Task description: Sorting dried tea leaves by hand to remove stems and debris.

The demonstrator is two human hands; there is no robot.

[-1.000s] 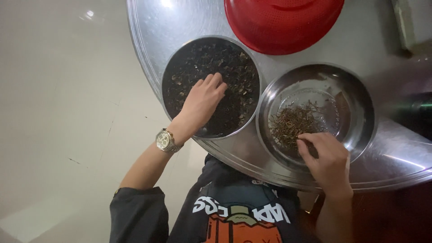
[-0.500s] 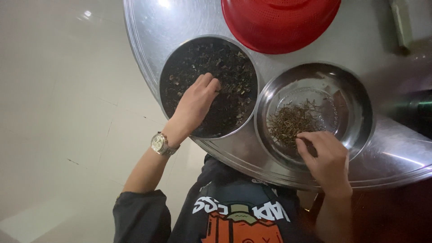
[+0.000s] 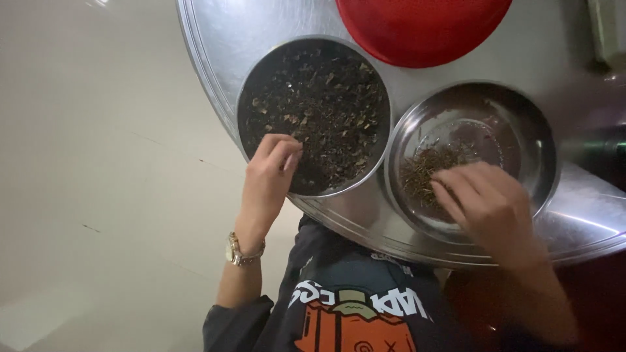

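Head view: left hand pinching in leaf bowl (near rim); right hand over stem bowl.

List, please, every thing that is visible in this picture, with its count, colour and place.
round tray: one, silver metal, carries all the bowls
dark-leaf bowl: one, metal, on the tray, filled with dark dried leaves
stem bowl: one, shiny metal, on the tray beside the dark-leaf bowl, holds a small heap of brown stems
red bowl: one, red, at the tray's far edge, partly out of view
floor: pale, beside the tray
wristwatch: one, gold-coloured, on the left wrist
left hand: fingers in the dark leaves at the bowl's near rim
right hand: blurred, over the stems
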